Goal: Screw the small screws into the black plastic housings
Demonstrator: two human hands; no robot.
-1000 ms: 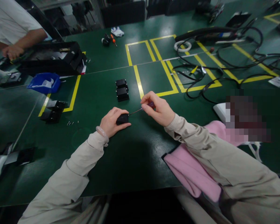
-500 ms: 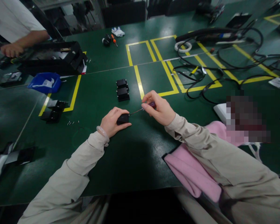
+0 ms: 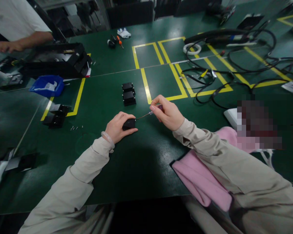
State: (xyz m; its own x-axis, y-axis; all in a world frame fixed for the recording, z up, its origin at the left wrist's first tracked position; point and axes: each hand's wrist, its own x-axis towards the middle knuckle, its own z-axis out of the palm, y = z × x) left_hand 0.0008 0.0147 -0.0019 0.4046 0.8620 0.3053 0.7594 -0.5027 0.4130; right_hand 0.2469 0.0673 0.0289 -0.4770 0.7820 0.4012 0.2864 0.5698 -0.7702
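Observation:
My left hand grips a small black block between thumb and fingers on the green table. In my right hand is a screwdriver with a dark red handle, mostly covered by my fingers. Its thin shaft points left, and the tip meets the block's right side, close to a small shiny spot. Beyond my hands, two similar black blocks with small metal bits on their sides lie one behind the other. Several tiny screws are scattered to the left of my left hand.
More black parts and a blue bin lie left, beside a long black housing near another person's arm. Black cables cover the right side. A pink cloth hangs over the front edge under my right forearm.
The fingers of my right hand have shifted around the screwdriver handle; its tip stays at the block. My left hand is still. The other person's hand has moved left.

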